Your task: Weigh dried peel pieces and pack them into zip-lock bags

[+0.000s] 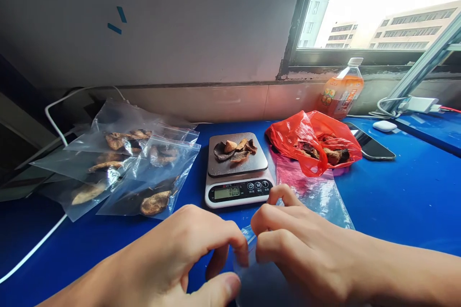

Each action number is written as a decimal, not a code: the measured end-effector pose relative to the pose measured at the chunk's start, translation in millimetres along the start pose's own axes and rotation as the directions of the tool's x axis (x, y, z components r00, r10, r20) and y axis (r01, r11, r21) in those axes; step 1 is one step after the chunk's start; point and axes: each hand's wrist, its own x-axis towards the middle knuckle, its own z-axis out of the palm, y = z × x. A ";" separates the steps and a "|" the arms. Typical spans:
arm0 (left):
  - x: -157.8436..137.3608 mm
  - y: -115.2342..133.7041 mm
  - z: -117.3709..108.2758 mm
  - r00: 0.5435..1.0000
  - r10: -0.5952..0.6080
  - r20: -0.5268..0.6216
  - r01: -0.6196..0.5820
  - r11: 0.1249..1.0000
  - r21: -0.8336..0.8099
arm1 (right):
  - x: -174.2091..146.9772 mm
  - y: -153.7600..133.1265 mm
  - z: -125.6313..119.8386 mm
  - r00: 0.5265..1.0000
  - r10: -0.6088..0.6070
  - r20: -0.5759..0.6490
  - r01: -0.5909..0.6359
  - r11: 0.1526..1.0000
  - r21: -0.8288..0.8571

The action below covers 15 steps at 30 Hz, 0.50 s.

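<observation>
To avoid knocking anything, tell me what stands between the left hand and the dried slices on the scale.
Nothing visible blocks the left hand from the dried slices; only the scale's low front panel lies between them, with the slices just behind it.

The left hand hooks its index finger, thumb apart below; the right hand is palm down, fingers curled (thumb hidden).

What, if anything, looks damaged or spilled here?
The wall looks damaged: its edge beside the window frame is ragged, with dark patches. I see no obvious spill; the loose dried slices lie on the scale, within its metal plate.
</observation>
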 end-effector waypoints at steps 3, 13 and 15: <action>4.2 0.3 -6.2 0.996 -0.037 0.085 0.038 0.999 -0.012 | 1.7 0.6 -3.0 0.999 0.049 -0.006 -0.049 0.998 -0.029; 8.8 -32.0 -46.1 0.999 0.009 -0.043 -0.008 1.000 0.004 | 2.4 16.7 -13.3 0.957 0.284 0.053 -0.289 0.927 0.238; 8.2 -37.8 -53.4 0.998 0.021 -0.062 -0.024 0.999 -0.039 | 6.4 23.3 -18.5 0.957 0.290 0.010 -0.276 0.901 0.335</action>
